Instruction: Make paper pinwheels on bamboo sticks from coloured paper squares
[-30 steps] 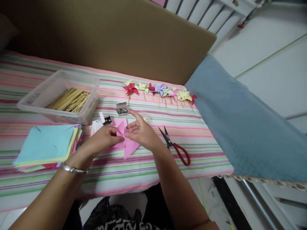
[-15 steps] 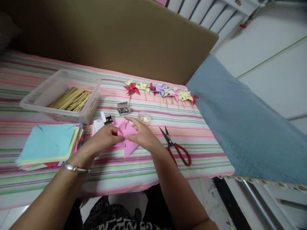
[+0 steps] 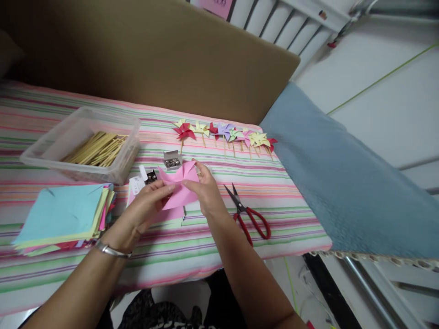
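A pink paper pinwheel (image 3: pixel 181 196), its corners bent in toward the middle, is held up between both hands. My left hand (image 3: pixel 152 198) pinches its left side near the centre. On the other side my right hand (image 3: pixel 205 187) grips it, thumb pressed close to the centre and fingers behind the paper. Beneath it a flat pink sheet (image 3: pixel 169 214) lies on the cloth. Just beyond the hands stand an open small box of metal pins (image 3: pixel 172 161) and a white box with a dark inside (image 3: pixel 139 183). A round clear dish is mostly hidden behind my right hand.
Red-handled scissors (image 3: pixel 247 212) lie open to the right. A clear plastic bin (image 3: pixel 128 157) of wooden sticks (image 3: pixel 98 148) and a stack of coloured paper (image 3: pixel 61 212) are at left. Finished pinwheels (image 3: pixel 224 131) line the back, before a brown board (image 3: pixel 154 59). The striped tablecloth (image 3: pixel 291 233) ends at right.
Both hands have raised and turned the pink pinwheel, its folded points now tipping upward. My right hand now covers most of the round dish. The whole view has shifted slightly.
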Available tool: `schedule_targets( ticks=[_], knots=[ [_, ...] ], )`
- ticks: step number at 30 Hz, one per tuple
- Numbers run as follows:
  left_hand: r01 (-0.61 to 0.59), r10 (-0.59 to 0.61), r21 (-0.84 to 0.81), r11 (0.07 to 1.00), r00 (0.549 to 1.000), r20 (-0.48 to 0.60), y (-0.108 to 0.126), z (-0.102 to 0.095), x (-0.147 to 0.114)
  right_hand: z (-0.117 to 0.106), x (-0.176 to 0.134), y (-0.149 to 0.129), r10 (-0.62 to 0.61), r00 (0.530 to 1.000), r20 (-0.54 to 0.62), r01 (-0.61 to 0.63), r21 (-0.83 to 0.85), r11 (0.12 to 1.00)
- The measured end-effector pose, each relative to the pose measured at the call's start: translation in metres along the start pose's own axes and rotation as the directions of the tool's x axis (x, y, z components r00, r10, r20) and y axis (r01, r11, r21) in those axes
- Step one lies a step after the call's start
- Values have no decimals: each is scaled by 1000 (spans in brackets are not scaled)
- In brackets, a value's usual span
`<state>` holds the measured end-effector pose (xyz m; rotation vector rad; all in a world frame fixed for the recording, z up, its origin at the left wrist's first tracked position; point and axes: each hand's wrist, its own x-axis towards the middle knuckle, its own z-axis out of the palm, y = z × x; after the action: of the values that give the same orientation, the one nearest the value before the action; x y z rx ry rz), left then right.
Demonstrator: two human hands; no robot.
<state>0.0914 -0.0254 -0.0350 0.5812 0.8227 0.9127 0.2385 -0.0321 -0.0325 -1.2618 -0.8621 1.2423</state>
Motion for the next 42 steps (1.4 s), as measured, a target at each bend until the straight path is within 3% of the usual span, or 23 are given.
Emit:
schedule_targets(
  ticks=[4, 11, 15, 17, 19, 21, 23, 25, 28, 32, 42],
  knots=[
    [-32, 31, -19, 999, 999, -22, -6, 5, 1, 7, -3, 5, -51, 999, 9, 51, -1, 999],
    [-65, 61, -20, 998, 984, -169, -10, -3, 8, 13, -6, 10, -76, 996, 56, 81, -81, 993],
    [-73, 66, -33, 997, 981, -183, -3, -5, 8, 12, -6, 9, -33, 996, 77, 43, -130, 991],
    [-80, 72, -32, 996, 976, -205, 5, -7, 7, 10, -7, 6, -96, 994, 52, 104, -196, 975],
    [-96, 86, -34, 995, 969, -233, 13, -10, 6, 7, -10, 3, -264, 964, 26, 259, -298, 919],
    [-123, 109, -44, 991, 965, -240, 20, -15, 5, 4, -14, -2, -465, 882, 78, 451, -429, 783],
    [-149, 133, -57, 987, 965, -226, 25, -20, 5, 1, -18, -5, -584, 785, 207, 591, -533, 605],
    [-166, 149, -66, 984, 966, -211, 29, -25, 6, 1, -20, -6, -603, 720, 343, 667, -581, 467],
    [-176, 158, -65, 982, 962, -222, 31, -30, 7, 3, -21, -3, -562, 667, 490, 726, -595, 343],
    [-180, 161, -59, 982, 955, -249, 32, -33, 8, 8, -21, 5, -542, 658, 523, 727, -628, 277],
    [-163, 168, 40, 986, 957, -236, 29, -28, 6, 6, -19, 2, -604, 637, 479, 731, -624, 275]
  ],
)
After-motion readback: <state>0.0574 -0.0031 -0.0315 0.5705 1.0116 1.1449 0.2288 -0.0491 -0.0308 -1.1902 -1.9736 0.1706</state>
